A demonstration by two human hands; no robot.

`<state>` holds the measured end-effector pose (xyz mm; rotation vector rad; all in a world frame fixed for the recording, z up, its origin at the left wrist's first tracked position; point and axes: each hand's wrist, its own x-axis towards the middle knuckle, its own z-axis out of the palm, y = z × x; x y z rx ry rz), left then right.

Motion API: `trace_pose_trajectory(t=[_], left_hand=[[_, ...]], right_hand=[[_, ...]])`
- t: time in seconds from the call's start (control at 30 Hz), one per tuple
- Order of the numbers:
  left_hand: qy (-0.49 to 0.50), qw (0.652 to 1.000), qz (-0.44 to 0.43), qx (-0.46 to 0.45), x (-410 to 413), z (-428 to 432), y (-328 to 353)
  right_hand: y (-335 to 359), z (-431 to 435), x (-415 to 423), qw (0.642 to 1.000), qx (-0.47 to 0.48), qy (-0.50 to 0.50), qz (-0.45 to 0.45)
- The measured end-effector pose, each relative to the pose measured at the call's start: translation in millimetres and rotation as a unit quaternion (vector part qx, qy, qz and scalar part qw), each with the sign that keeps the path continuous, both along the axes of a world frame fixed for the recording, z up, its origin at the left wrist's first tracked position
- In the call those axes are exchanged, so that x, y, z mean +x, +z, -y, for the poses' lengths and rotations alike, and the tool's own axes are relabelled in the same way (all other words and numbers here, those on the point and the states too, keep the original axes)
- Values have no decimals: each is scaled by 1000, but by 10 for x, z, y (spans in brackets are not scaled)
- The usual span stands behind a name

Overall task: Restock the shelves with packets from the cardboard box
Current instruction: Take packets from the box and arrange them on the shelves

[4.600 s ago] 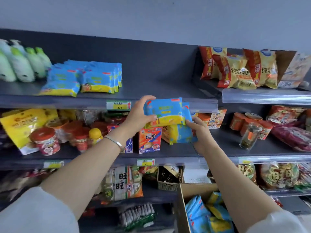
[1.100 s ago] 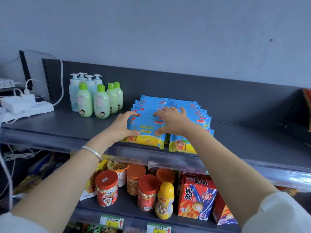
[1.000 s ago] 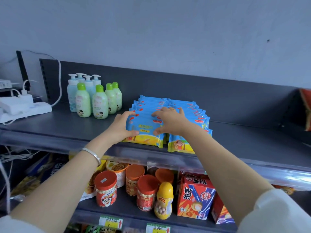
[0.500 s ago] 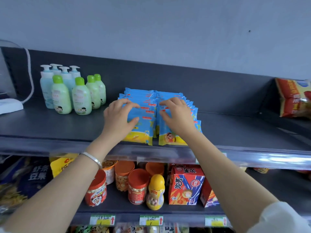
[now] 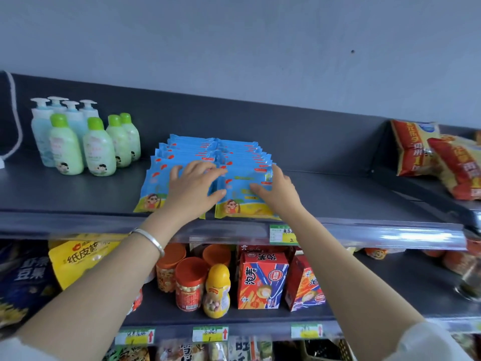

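Both hands slid rightward — left hand (image 5: pixel 193 189) flat atop the blue packets (image 5: pixel 240 205) at the shelf's (image 5: pixel 364 201) front edge, right hand (image 5: pixel 280 189) straight-fingered against their right side.

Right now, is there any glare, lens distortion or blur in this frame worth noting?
Head view: the top shelf bows, a wide-angle bend; glare streaks its clear price rail at right; print on the blue packets is soft, not readable; the bags at lower left sit in shadow.
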<state>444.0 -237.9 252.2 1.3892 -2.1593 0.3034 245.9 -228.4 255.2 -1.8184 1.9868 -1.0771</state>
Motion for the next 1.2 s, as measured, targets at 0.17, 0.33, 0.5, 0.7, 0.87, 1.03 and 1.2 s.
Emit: trace_pose_trajectory(t=[0.17,0.33,0.5,0.7,0.87,1.03,1.2], left_hand=[[36,993,61,89,-164,-27,-24],[46,992,61,100,-183,-44,-20],[51,992,62,96,-197,-28,6],[26,999,20,28,-418,-44,136],[-86,995,-30,-32,-1119,-197,120],[-205,978,-14,-41,-2012,-549,-140],[-283,958,33,-23,-2804,-952,-525]], right_hand=[[-9,-29,-18,999,-11,34,37],[18,81,-71,993,12,39,111],[1,187,-105,986,51,61,146],[59,18,-330,995,3,29,99],[-38,-388,-869,997,-67,-22,11],[-285,-999,-1594,987,-75,-70,-127],[-659,-1643,-2384,954,-26,-114,-275]])
